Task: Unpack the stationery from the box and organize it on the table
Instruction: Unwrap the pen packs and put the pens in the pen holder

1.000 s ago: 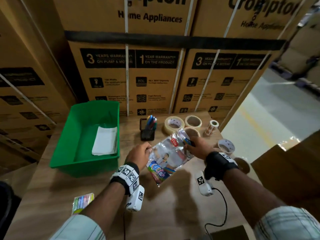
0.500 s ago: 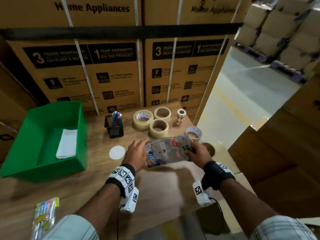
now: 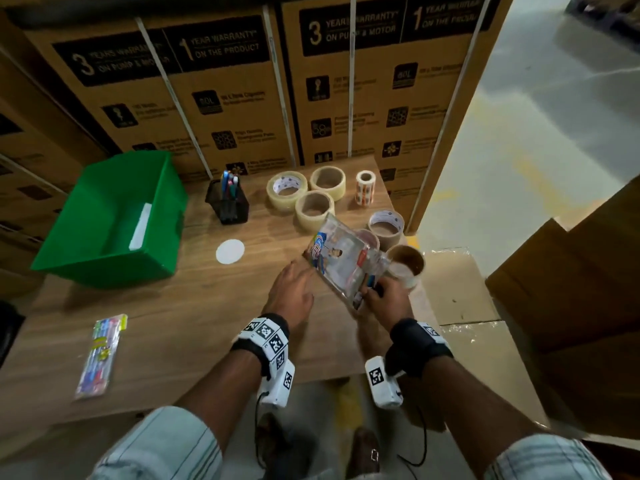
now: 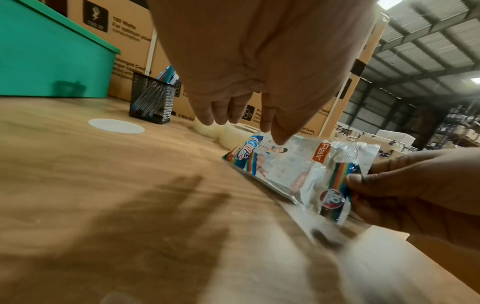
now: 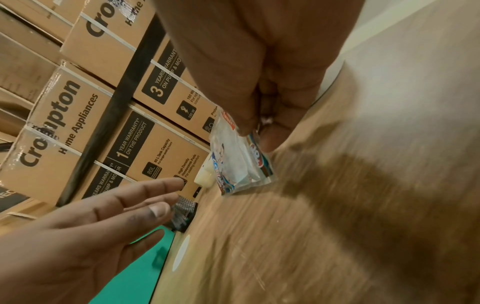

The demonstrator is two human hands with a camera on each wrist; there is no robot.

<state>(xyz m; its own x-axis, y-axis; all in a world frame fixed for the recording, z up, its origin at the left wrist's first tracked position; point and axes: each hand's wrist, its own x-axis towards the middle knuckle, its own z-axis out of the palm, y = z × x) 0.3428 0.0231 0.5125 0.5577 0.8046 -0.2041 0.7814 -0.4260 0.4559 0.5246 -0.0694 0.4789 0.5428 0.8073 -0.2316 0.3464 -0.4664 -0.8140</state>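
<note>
- Since a moment ago, left hand point(image 3: 291, 292) lets go of the pen packet point(image 3: 341, 263), fingers point(image 5: 145, 195) now spread beside it.
- Right hand point(image 3: 386, 299) fingers point(image 4: 389, 181) pinch the packet's near end above the bench point(image 3: 173, 323).

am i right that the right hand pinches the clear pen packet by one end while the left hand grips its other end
Not quite. The right hand does pinch the pen packet by one end, but the left hand is open, fingers straight, gripping nothing. The right wrist view shows it clear of the packet.
</note>
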